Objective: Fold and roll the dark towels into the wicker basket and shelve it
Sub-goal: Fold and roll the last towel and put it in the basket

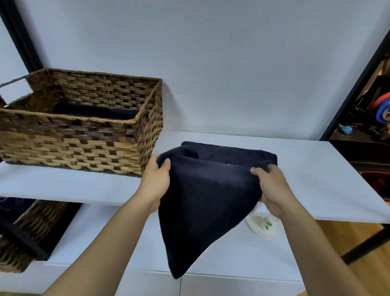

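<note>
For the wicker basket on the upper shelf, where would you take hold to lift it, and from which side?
Grip the wicker basket at its two short ends, hands coming in from left and right. The left end wall has a cut-out handle opening near the rim; the right wall's handle is not clearly visible, so hook the rim there. Both hands, left and right, now hold the towel.

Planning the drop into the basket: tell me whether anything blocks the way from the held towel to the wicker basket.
Nothing visible does. The dark towel hangs from the left hand and right hand, just right of the wicker basket. Only bare shelf lies between them. The basket's top is open, with dark cloth already inside.
</note>
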